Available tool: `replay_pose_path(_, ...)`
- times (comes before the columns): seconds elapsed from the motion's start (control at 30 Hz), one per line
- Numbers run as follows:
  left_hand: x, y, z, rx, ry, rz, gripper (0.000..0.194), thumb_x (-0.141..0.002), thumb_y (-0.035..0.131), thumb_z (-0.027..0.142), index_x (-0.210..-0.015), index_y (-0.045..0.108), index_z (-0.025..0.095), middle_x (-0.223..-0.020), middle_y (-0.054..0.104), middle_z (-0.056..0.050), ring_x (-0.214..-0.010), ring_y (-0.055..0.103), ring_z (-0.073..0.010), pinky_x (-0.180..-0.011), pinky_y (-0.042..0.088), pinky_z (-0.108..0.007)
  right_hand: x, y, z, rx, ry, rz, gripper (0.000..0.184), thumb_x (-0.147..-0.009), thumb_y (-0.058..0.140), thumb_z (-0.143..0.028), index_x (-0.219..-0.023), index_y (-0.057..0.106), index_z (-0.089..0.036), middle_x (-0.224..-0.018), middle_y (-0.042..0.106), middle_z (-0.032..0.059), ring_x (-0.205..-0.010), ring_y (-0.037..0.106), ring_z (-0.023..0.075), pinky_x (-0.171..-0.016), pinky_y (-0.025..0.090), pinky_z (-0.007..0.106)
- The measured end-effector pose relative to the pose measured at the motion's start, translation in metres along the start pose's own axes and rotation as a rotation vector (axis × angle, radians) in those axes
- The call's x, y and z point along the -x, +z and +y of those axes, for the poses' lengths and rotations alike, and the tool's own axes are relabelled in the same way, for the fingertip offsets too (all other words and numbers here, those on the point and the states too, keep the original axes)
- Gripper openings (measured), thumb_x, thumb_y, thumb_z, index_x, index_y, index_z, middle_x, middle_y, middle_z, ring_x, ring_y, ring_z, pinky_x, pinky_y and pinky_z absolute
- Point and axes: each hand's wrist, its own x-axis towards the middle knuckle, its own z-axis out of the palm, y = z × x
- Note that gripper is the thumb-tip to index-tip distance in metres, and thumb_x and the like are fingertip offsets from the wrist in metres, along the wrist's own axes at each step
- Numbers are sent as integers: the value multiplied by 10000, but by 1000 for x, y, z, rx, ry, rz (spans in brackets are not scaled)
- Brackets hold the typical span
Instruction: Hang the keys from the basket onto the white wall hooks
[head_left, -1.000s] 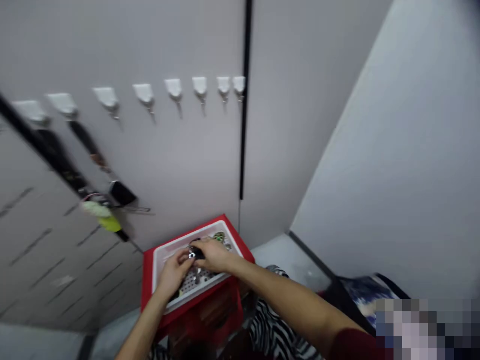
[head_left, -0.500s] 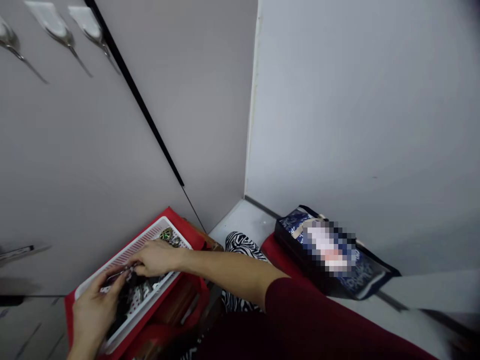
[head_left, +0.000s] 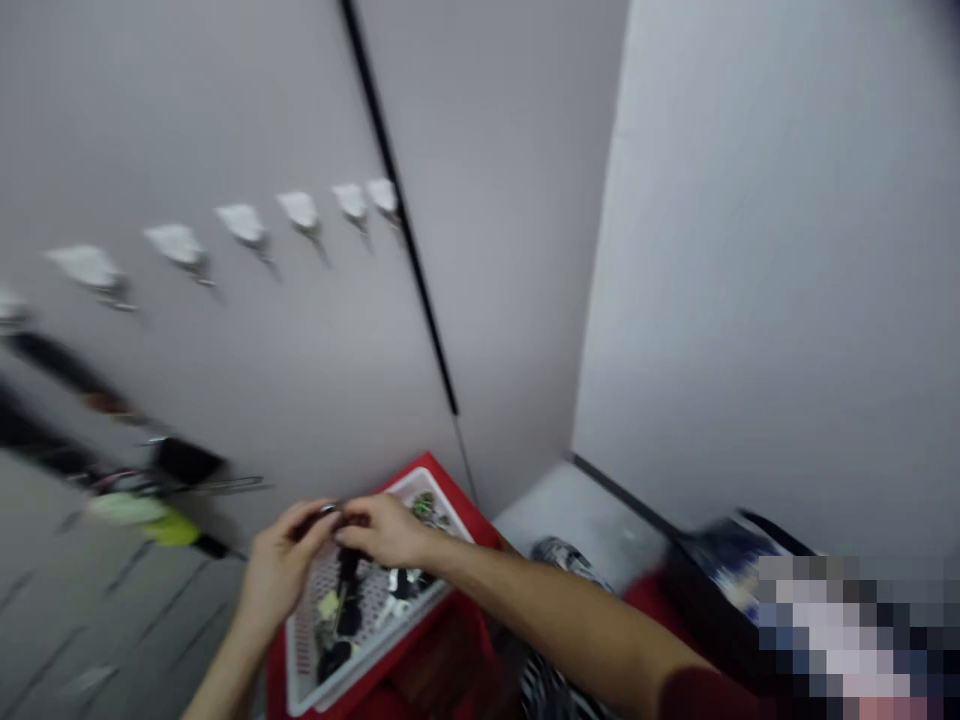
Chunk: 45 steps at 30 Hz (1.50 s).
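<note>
My left hand and my right hand meet above the white plastic basket. Both have their fingers pinched on what looks like a keyring, a small shiny ring. A dark piece hangs below the fingers, seemingly attached to it; motion blur hides its exact form. Inside the basket lie black and metal small items, a pale yellow tag and a green-and-gold trinket at the far end.
A row of white adhesive hooks runs along the grey cabinet door. Dark key-like items and a yellow tag hang at lower left. The basket rests on something red. A dark patterned bag stands at right.
The view has swung left, bringing more hooks and the hanging items into sight. Both hands have lifted from among the basket's contents and now hold the keyring above it.
</note>
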Motion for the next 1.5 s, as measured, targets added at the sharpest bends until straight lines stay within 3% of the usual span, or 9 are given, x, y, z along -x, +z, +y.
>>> replay_pose_path(0.13,-14,-15,-3,366,-79,35,319,-551,502,341,-793,524,135,-787,590,-42,-721,529,-132,-684,412,-246,-42,-2,-29,-234,-74,77,187,-658,412,-248,-742,524,-124,-599,497,-22,-510,415,56,-479,335,169)
replay_pose_path(0.3,-37,-38,1,594,-27,117,290,-601,480,275,-849,498,125,-884,558,-61,-818,500,-131,-752,373,-250,-99,-3,-85,-119,-177,83,198,-643,415,-296,-552,467,-128,-455,372,-50,-430,329,45,-416,277,165)
replay_pose_path(0.57,-90,-92,30,498,91,419,221,-594,493,254,-775,527,133,-734,564,-32,-680,500,-109,-665,380,-242,-156,3,-153,-76,-264,137,264,-638,392,-364,-591,506,-130,-431,382,-51,-407,330,42,-392,267,159)
replay_pose_path(0.77,-103,-107,45,418,65,474,146,-582,491,190,-710,529,132,-659,552,-16,-595,484,-91,-603,376,-222,-175,4,-171,-71,-144,200,262,-654,377,-340,-628,523,-125,-467,463,-30,-382,368,39,-394,300,162)
replay_pose_path(1.0,-101,-102,40,295,21,451,103,-566,481,110,-657,521,135,-621,544,-5,-563,474,-87,-576,364,-214,-186,5,-158,36,-111,243,253,-658,394,-312,-598,542,-116,-468,497,-10,-411,412,50,-449,340,176)
replay_pose_path(1.17,-95,-90,20,205,-20,433,114,-566,468,112,-665,520,130,-567,515,11,-520,455,-81,-547,355,-205,-174,-2,-139,95,-126,304,208,-652,410,-247,-739,554,-125,-639,552,8,-561,475,71,-559,368,196)
replay_pose_path(1.27,-79,-70,3,226,-18,367,126,-586,452,150,-692,517,130,-575,512,16,-512,456,-75,-531,358,-195,-147,-9,-112,177,-177,295,241,-659,401,-229,-826,542,-128,-727,565,19,-636,492,83,-613,370,216)
replay_pose_path(1.43,-18,-15,-37,162,-48,110,132,-614,421,158,-683,530,132,-614,541,-1,-565,478,-85,-564,368,-200,-67,-14,-34,388,-65,-55,234,-669,394,-224,-779,564,-107,-724,588,46,-647,508,105,-612,372,222)
replay_pose_path(1.5,8,6,-54,80,-90,-11,135,-623,409,153,-675,533,137,-620,548,-6,-590,483,-96,-583,370,-212,-34,-15,-1,513,8,-133,228,-673,387,-218,-771,571,-124,-738,591,51,-660,510,115,-619,369,229)
